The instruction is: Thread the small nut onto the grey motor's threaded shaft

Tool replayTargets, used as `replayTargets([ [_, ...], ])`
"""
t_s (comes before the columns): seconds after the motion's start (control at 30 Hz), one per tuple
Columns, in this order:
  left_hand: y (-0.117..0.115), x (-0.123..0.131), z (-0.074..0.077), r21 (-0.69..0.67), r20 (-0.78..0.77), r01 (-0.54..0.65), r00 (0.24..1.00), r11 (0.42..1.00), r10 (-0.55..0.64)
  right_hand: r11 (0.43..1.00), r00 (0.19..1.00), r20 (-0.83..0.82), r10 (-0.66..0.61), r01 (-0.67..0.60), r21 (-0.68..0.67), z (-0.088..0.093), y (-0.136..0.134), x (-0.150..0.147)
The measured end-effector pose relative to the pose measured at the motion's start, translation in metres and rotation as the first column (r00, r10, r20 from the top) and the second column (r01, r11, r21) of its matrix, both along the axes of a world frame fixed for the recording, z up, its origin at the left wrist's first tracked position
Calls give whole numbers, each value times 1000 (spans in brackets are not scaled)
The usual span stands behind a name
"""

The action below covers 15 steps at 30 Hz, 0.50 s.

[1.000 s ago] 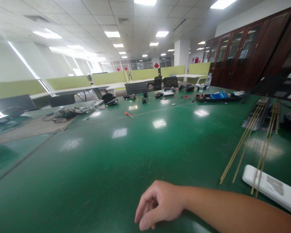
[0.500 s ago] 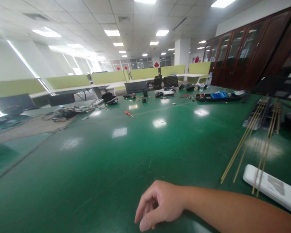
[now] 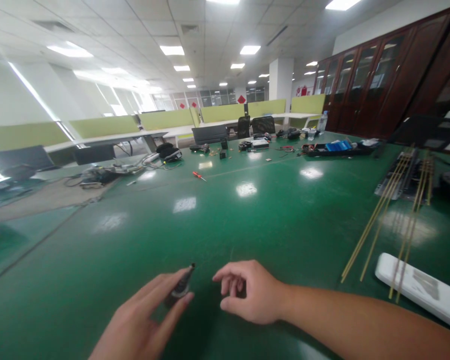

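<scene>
My left hand (image 3: 146,310) has come in at the bottom centre, its thumb and fingers closed on a small dark object (image 3: 182,284) with a narrow pointed tip and a lighter band. What the object is cannot be made out. Just right of it, my right hand (image 3: 251,292) hovers low over the green table (image 3: 210,230), fingers curled and a gap between thumb and index finger, with nothing between them. The two hands do not touch.
Thin wooden sticks (image 3: 373,227) and a white elongated case (image 3: 420,290) lie at the right. A red screwdriver (image 3: 198,175) lies farther back. Beyond are a black tray with blue items (image 3: 337,148), a bottle (image 3: 323,121) and cables (image 3: 152,159) at the left.
My left hand has entered from the bottom edge with the dark object in it. My right hand has moved slightly up, its index finger now stretched further out to the left.
</scene>
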<state>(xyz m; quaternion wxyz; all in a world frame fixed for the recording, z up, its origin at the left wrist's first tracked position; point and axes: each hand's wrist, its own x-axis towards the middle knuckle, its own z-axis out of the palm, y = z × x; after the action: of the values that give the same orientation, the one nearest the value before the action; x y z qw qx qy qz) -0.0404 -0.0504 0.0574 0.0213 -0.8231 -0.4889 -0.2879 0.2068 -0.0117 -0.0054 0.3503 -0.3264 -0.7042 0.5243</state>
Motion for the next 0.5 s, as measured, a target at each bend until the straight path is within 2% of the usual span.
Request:
replayTargets([
  [0.07,11,17,-9,-23,-41,64,997,998,-65,994,995,43,-91,88,64,1,3,2],
  [0.13,16,28,-19,8,-16,76,997,997,-76,989,988,82,-128,121,87,0,4,2],
  [0.2,16,29,-30,19,36,83,996,996,-84,986,986,115,-122,108,124,-2,4,2],
  [0.3,11,25,-41,-51,98,129,988,990,-123,980,985,144,-93,65,187,-4,2,2],
  [0.4,9,24,-46,-150,128,177,979,973,-158,982,983,165,-81,51,182,-2,1,3],
  [0.5,9,27,-47,-178,144,197,974,964,-172,980,977,200,-77,38,194,0,1,4],
])
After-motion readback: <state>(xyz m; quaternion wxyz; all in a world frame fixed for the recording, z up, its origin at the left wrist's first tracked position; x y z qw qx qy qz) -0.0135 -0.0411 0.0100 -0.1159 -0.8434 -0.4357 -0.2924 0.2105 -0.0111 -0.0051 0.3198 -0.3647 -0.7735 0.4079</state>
